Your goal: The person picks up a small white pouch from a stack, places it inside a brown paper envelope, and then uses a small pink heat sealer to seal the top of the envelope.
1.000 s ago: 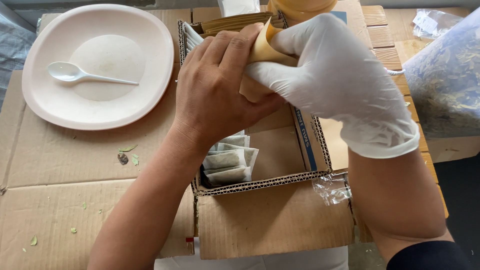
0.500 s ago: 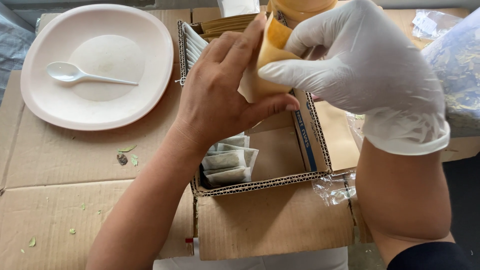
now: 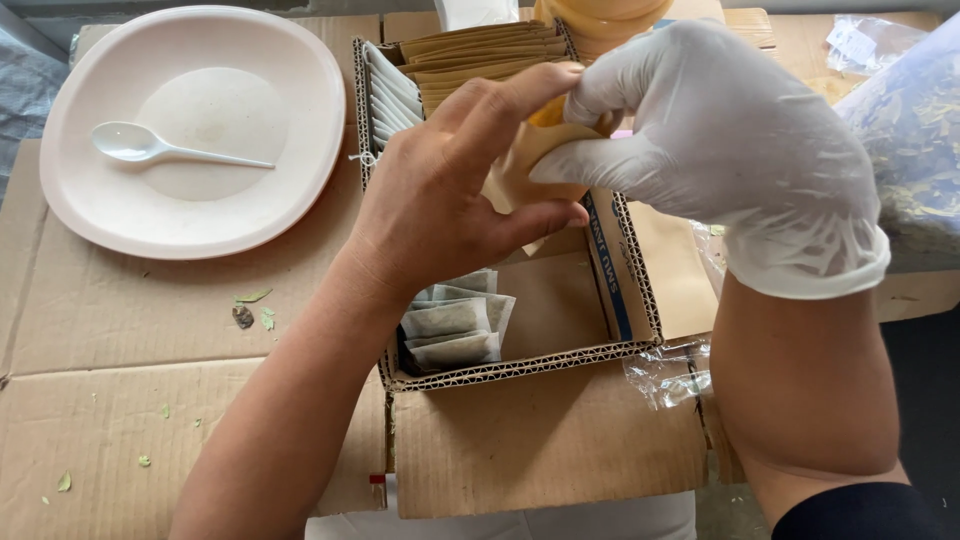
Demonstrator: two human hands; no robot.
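Both my hands meet over an open cardboard box (image 3: 640, 300). My bare left hand (image 3: 450, 200) and my right hand (image 3: 720, 150), which wears a white glove, pinch a small tan paper packet (image 3: 520, 165) between their fingers. Under the hands, in the box's near corner, lies a stack of small white filled sachets (image 3: 455, 325). Upright tan packets (image 3: 480, 50) and white ones fill the far end of the box.
A pale plate (image 3: 300, 130) with a white plastic spoon (image 3: 150, 148) sits at the far left on flattened cardboard strewn with leaf bits. A clear bag of dried leaves (image 3: 915, 130) lies at the right. A yellow container (image 3: 600, 15) stands behind the box.
The gloved right hand has turned and slid right along the packet; both hands have dropped slightly toward the box. The plate and spoon have not moved.
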